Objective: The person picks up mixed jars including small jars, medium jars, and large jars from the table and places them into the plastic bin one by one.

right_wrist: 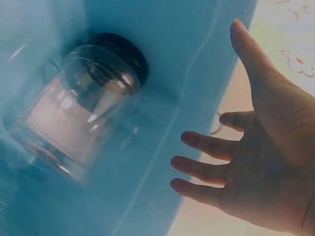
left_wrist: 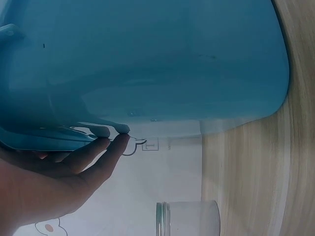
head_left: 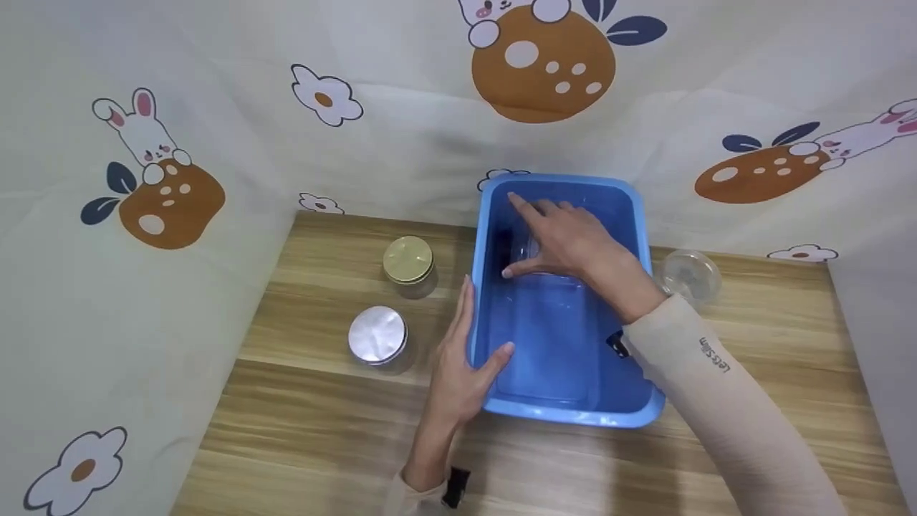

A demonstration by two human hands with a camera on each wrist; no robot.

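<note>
A blue plastic tub (head_left: 551, 413) stands on the wooden table. My left hand (head_left: 458, 373) holds its left side wall, thumb over the rim and fingers along the outside. In the left wrist view, fingertips (left_wrist: 118, 140) touch the tub's outer wall. Inside the tub, toward the far end, a clear jar with a dark lid (right_wrist: 78, 113) lies on its side. Reaching in over that jar is my right hand (head_left: 569, 240), thumb and fingers spread wide. The right wrist view shows its palm and fingers apart from the jar, with nothing in them.
Left of the tub stand a gold-lidded jar (head_left: 408, 259) and a silver-lidded jar (head_left: 377, 335). A clear round container (head_left: 690, 276) is close to the tub's right side. Printed cloth (head_left: 401, 158) hangs behind and at both sides of the table (head_left: 301, 416).
</note>
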